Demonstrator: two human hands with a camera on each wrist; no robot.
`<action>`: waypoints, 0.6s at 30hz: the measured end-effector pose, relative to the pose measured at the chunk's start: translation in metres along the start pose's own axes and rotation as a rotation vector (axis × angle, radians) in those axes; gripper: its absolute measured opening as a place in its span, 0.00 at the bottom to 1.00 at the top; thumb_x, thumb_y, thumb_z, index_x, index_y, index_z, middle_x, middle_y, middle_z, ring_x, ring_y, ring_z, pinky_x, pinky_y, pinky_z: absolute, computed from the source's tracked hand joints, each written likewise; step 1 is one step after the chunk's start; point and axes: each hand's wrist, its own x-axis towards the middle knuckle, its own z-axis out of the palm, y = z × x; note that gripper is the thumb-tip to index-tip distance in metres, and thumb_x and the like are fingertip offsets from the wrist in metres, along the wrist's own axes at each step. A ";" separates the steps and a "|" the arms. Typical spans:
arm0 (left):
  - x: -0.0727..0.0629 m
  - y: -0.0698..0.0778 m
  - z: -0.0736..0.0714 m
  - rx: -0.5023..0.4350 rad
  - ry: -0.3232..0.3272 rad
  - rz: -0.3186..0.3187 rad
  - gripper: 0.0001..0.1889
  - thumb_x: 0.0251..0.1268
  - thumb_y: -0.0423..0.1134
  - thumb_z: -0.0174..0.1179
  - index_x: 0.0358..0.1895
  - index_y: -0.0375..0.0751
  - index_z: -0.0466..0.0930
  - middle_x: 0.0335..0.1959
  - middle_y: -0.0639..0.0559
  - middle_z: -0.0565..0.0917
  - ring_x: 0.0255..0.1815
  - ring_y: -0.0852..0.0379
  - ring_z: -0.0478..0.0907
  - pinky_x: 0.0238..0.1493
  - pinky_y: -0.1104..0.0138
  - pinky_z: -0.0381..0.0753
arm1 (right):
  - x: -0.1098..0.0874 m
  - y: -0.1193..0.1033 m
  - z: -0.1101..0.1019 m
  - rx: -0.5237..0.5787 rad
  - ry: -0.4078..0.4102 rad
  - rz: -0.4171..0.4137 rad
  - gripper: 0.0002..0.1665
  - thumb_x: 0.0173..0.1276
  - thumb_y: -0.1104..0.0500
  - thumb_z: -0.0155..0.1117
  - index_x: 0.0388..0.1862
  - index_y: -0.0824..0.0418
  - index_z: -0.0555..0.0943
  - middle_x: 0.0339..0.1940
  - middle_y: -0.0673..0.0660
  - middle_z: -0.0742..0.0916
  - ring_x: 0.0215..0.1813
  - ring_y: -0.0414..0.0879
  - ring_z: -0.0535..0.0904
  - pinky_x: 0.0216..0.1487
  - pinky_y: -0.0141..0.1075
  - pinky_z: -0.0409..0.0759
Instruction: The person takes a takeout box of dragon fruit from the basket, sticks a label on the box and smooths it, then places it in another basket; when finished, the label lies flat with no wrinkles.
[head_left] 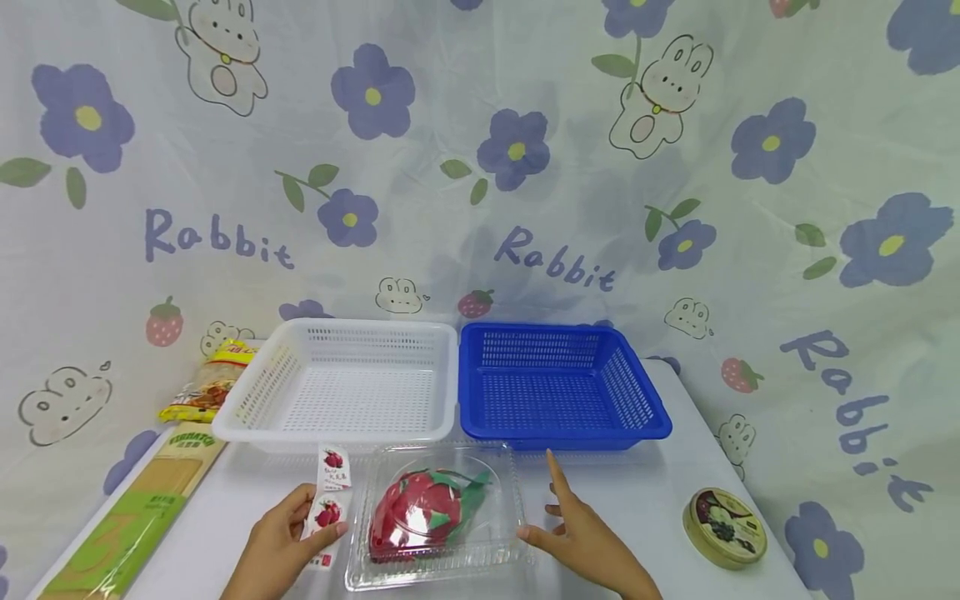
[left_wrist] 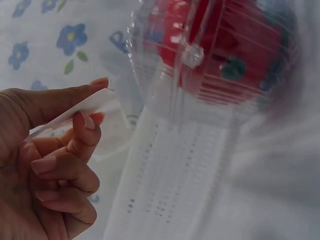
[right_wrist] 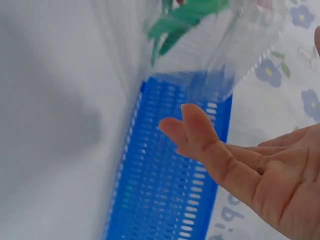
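Observation:
My left hand [head_left: 279, 540] pinches a strip of white labels [head_left: 327, 515] printed with red dragon fruit, thumb on one side and fingers curled behind. In the left wrist view the strip [left_wrist: 107, 127] shows its pale back, bent near the thumb. Between my hands sits a clear plastic box [head_left: 487, 567], its lid down over a red and green dragon fruit [head_left: 416, 512]. My right hand [head_left: 585, 537] is beside the box's right edge, index finger extended and thumb tip at the rim; whether the thumb touches is unclear. In the right wrist view this hand [right_wrist: 240, 170] holds nothing.
Behind the box stand a white basket [head_left: 337, 435] and a blue basket [head_left: 562, 435], side by side. A green-labelled flat package [head_left: 135, 517] and a yellow snack bag [head_left: 210, 383] lie at left. One round tin [head_left: 724, 528] rests near the table's right edge.

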 end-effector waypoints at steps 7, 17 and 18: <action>-0.010 0.021 0.013 -0.118 -0.122 0.141 0.23 0.61 0.39 0.69 0.55 0.33 0.74 0.36 0.47 0.87 0.28 0.66 0.78 0.31 0.70 0.80 | -0.003 -0.011 -0.009 -0.031 0.130 0.003 0.62 0.66 0.38 0.66 0.83 0.49 0.36 0.78 0.73 0.59 0.60 0.69 0.78 0.50 0.61 0.80; -0.011 0.048 0.042 -0.258 -0.233 0.262 0.22 0.61 0.37 0.69 0.55 0.31 0.74 0.41 0.41 0.86 0.33 0.63 0.83 0.34 0.68 0.83 | -0.008 -0.048 -0.008 -0.066 0.165 -0.096 0.58 0.65 0.34 0.64 0.80 0.29 0.36 0.76 0.65 0.67 0.60 0.64 0.79 0.45 0.58 0.82; -0.011 0.049 0.044 -0.275 -0.247 0.270 0.23 0.61 0.37 0.69 0.55 0.30 0.74 0.41 0.40 0.86 0.33 0.63 0.83 0.34 0.68 0.83 | -0.009 -0.052 -0.006 -0.061 0.137 -0.121 0.57 0.66 0.34 0.64 0.80 0.29 0.36 0.75 0.66 0.69 0.60 0.63 0.80 0.45 0.57 0.82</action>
